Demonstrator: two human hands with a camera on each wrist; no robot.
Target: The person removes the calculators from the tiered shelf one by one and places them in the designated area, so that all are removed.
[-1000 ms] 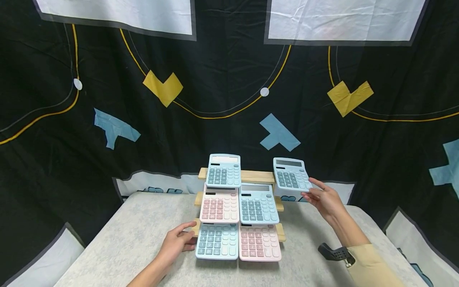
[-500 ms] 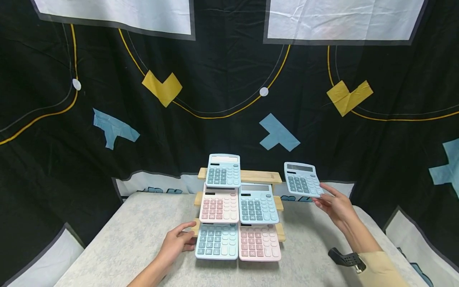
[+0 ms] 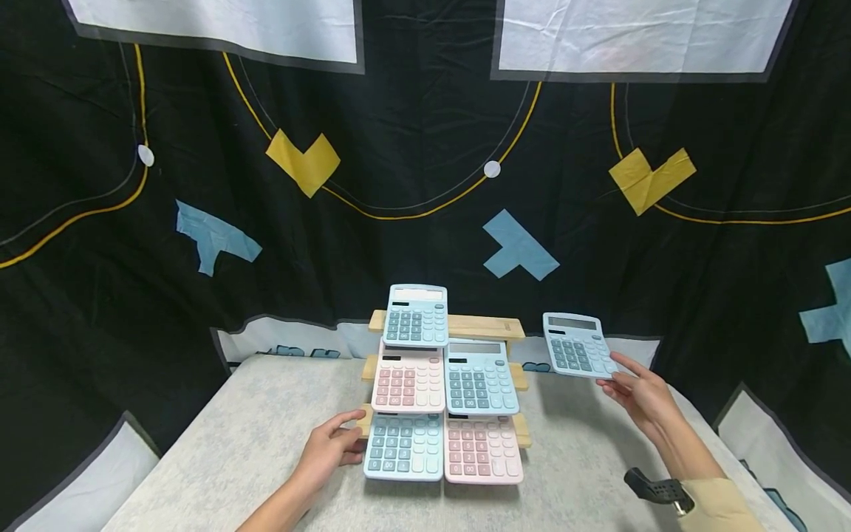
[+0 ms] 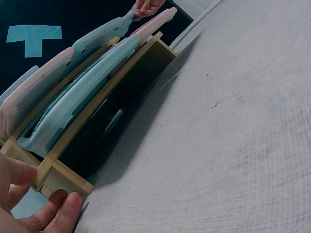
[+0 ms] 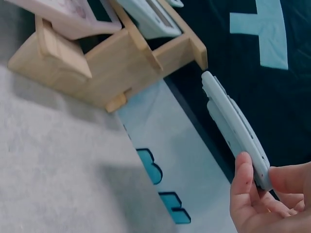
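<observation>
My right hand (image 3: 641, 395) pinches a light blue calculator (image 3: 578, 345) by its lower right corner, holding it in the air right of the wooden rack (image 3: 485, 326). In the right wrist view, the thumb and fingers of this hand (image 5: 272, 194) clasp the calculator (image 5: 238, 128) seen edge-on. My left hand (image 3: 330, 445) grips the rack's lower left end; in the left wrist view its fingertips (image 4: 70, 206) press against the wood. On the rack stand a blue calculator (image 3: 415, 316) on top, a pink (image 3: 407, 379) and a blue (image 3: 482, 379) in the middle, and a blue (image 3: 402, 448) and a pink (image 3: 483, 451) below.
The rack stands on a pale grey table (image 3: 253, 414). Behind hangs a dark cloth (image 3: 425, 251) with yellow and blue tape-like shapes. A black watch strap (image 3: 654, 489) hangs at the right wrist, by a beige sleeve.
My right hand has carried the blue calculator rightward and slightly down, away from the rack's top tier. The left hand and the calculators on the rack have stayed put.
</observation>
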